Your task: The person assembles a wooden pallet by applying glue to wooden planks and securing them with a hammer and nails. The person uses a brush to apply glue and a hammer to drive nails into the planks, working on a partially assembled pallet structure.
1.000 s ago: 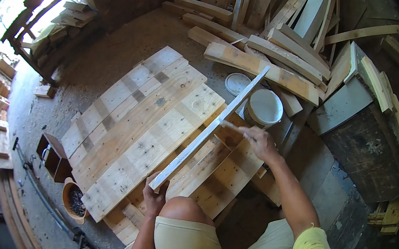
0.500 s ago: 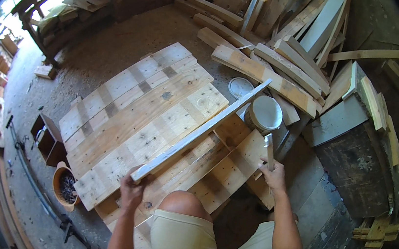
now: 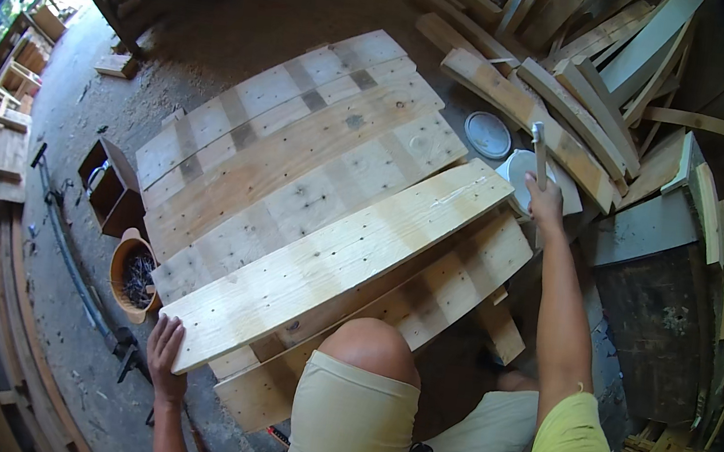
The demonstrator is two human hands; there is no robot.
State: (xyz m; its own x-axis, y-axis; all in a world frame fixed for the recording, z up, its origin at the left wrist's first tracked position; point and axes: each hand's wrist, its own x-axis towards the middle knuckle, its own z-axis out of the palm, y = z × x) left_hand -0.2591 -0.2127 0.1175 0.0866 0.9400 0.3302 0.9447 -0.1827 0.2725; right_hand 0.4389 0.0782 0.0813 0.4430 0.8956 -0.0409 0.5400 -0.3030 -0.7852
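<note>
A long pale plank (image 3: 331, 263) lies broad face up along the near side of a slatted wooden panel (image 3: 290, 155), over the boards beneath. My left hand (image 3: 167, 348) grips the plank's near left end, its fingers against the end edge; the thumb is hidden. Wet white streaks show near the plank's far right end. My right hand (image 3: 545, 202) is closed round the wooden handle of a brush (image 3: 540, 144), which points upward with its pale tip on top. That hand is in front of a white bucket (image 3: 519, 168), partly covering it.
A round lid (image 3: 487, 135) lies behind the bucket. Loose timber (image 3: 525, 124) is piled at the far right, beside a dark cabinet (image 3: 652, 304). On the left stand an orange bowl of nails (image 3: 124, 288), an open wooden box (image 3: 118, 207) and a long bar clamp (image 3: 77, 256).
The plank has turned from standing on its white-coated edge to lying flat. My left hand has shifted left with its end. My right hand has moved forward with the brush, to the bucket.
</note>
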